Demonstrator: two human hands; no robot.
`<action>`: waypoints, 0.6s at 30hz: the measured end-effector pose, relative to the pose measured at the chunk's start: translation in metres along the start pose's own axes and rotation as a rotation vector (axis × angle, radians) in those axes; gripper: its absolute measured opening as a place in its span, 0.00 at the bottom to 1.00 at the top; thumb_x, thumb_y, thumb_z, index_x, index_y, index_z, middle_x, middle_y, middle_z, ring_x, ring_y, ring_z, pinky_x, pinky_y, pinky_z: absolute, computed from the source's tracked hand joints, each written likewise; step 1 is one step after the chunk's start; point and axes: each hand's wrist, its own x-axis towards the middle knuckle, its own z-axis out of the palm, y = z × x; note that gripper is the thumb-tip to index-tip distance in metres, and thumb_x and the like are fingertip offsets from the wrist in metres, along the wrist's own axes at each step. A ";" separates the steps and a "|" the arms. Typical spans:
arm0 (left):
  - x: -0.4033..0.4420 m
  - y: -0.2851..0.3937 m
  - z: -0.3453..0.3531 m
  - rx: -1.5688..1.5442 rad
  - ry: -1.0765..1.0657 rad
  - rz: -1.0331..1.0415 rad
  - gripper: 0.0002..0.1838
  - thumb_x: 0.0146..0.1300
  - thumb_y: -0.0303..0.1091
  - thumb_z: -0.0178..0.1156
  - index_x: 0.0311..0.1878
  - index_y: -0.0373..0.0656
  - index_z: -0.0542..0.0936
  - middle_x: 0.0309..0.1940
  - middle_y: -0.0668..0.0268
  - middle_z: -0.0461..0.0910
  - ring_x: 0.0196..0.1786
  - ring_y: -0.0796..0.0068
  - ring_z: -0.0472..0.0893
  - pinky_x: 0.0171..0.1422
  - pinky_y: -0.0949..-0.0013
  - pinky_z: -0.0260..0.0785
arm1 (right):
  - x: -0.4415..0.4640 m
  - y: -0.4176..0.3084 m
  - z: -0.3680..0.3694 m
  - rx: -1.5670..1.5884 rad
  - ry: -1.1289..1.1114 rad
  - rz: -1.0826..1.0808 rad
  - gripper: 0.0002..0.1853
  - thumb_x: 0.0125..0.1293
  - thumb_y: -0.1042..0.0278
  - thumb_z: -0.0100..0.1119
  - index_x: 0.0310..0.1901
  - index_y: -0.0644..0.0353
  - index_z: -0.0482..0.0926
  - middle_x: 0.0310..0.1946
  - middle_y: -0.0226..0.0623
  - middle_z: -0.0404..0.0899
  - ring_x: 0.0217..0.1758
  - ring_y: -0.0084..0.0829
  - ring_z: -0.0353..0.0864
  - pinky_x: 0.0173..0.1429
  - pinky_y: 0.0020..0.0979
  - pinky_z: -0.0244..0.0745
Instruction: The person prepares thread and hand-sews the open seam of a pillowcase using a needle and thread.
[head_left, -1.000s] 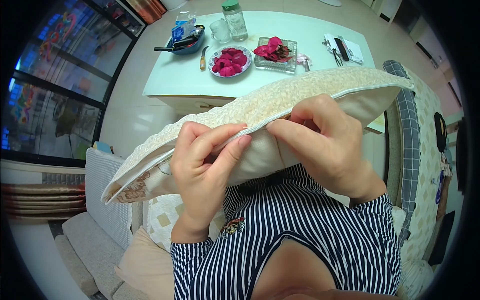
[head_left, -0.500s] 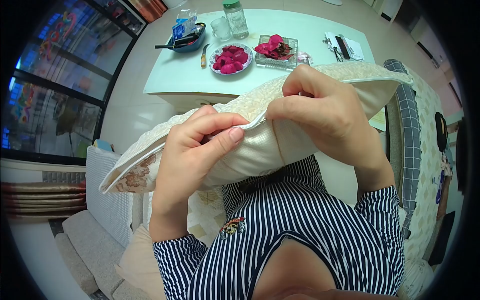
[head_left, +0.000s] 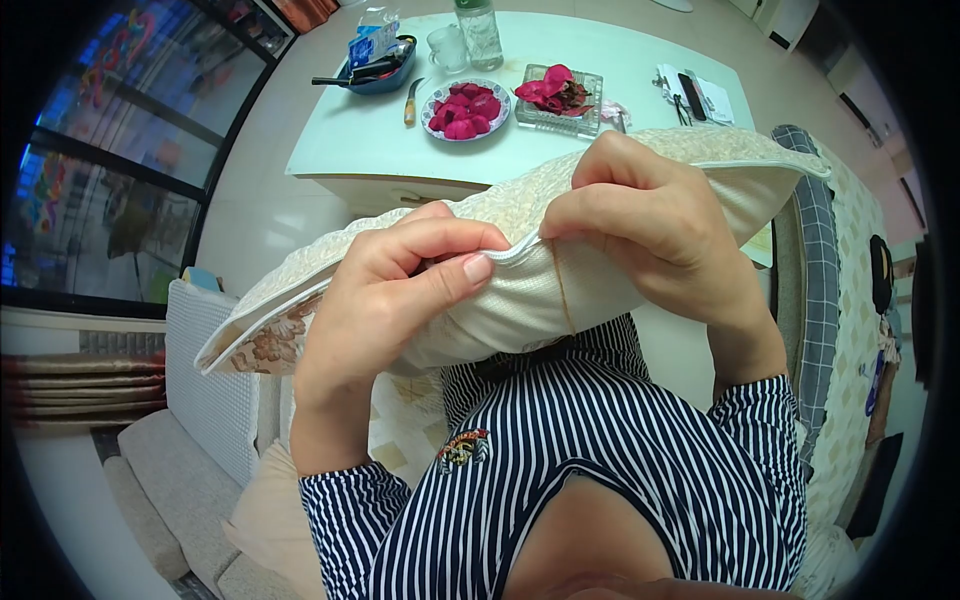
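1. Cushion (head_left: 485, 312) is held up, nearer than the table (head_left: 335, 150).
2. Left hand (head_left: 395, 285) and right hand (head_left: 650, 215) each pinch its zip (head_left: 518, 251).
3. Closure seems partial: joined beyond the right hand, gaping at the left end.

A person's left hand (head_left: 385, 290) at nine o'clock and right hand (head_left: 648, 225) at two pinch the zipper (head_left: 516, 251) of a cushion (head_left: 490, 312); petals (head_left: 462, 112) at twelve.

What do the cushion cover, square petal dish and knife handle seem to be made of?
The cushion cover looks like matte woven fabric: a fine weave shows, fibre unclear. The square dish appears to be glossy glass, perhaps clear plastic, being see-through. The knife handle may be wood, judging by its yellow-brown colour; finish unclear.
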 end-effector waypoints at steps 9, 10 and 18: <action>0.001 -0.003 -0.003 0.012 -0.012 0.029 0.11 0.68 0.28 0.68 0.48 0.31 0.88 0.36 0.72 0.76 0.40 0.83 0.74 0.48 0.77 0.64 | 0.003 0.003 0.006 0.029 0.002 -0.024 0.09 0.60 0.78 0.69 0.42 0.57 0.87 0.34 0.34 0.78 0.36 0.33 0.82 0.38 0.31 0.76; 0.000 -0.003 -0.002 0.010 -0.011 0.029 0.11 0.68 0.28 0.68 0.48 0.31 0.88 0.36 0.72 0.76 0.40 0.83 0.74 0.48 0.77 0.64 | 0.003 0.003 0.007 0.039 -0.007 -0.026 0.11 0.59 0.81 0.70 0.43 0.60 0.89 0.34 0.34 0.78 0.36 0.30 0.81 0.38 0.28 0.76; -0.005 -0.005 -0.004 -0.102 0.115 -0.012 0.09 0.66 0.27 0.71 0.46 0.36 0.85 0.35 0.78 0.77 0.38 0.89 0.72 0.45 0.82 0.64 | 0.003 0.005 0.005 -0.044 0.033 -0.047 0.09 0.59 0.75 0.71 0.42 0.56 0.88 0.34 0.34 0.78 0.34 0.32 0.81 0.34 0.30 0.74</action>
